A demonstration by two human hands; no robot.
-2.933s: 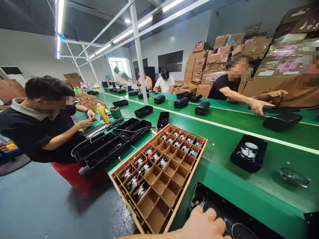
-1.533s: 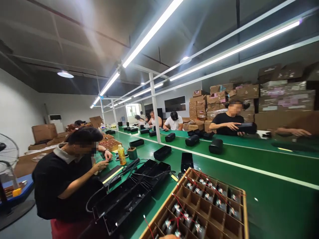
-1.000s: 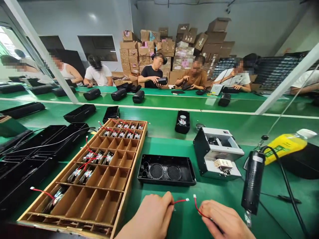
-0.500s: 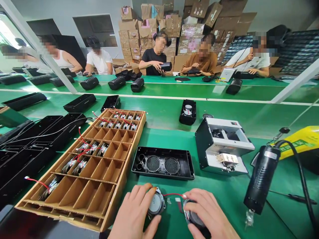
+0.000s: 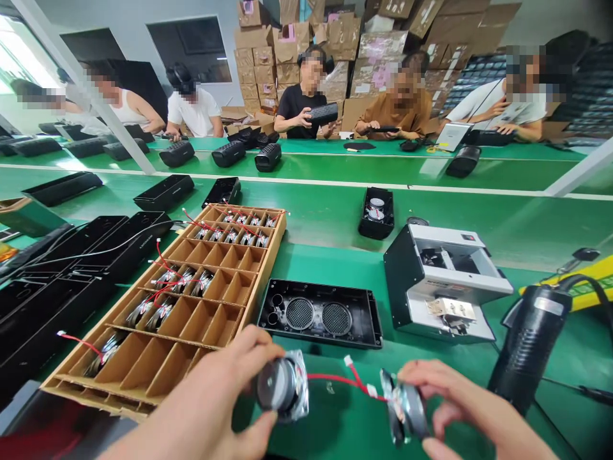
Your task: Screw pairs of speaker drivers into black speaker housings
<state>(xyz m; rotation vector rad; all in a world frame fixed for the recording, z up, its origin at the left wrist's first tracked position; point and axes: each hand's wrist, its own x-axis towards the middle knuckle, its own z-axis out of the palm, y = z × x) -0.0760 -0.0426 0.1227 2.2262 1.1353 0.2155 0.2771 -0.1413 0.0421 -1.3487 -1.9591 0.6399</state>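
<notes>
My left hand (image 5: 215, 399) grips a small round speaker driver (image 5: 282, 386) above the green bench. A second speaker driver (image 5: 402, 412) sits in my right hand (image 5: 472, 412). Red wires (image 5: 345, 379) with white plugs hang between the two drivers. Just beyond them lies an open black speaker housing (image 5: 320, 314) with two round mesh grilles facing up. To the left stands a cardboard divider tray (image 5: 182, 306) with more drivers and red leads in several of its cells.
A black-and-white machine (image 5: 445, 281) stands right of the housing, with a hanging black electric screwdriver (image 5: 529, 342) at far right. Black housings (image 5: 71, 268) are stacked at left. More black parts ride the green conveyor (image 5: 330, 211). Several people work across the line before stacked cartons.
The view swung from the left of the line down to the bench. My hands lifted the two wired drivers off the bench and now hold them apart, tilted toward each other.
</notes>
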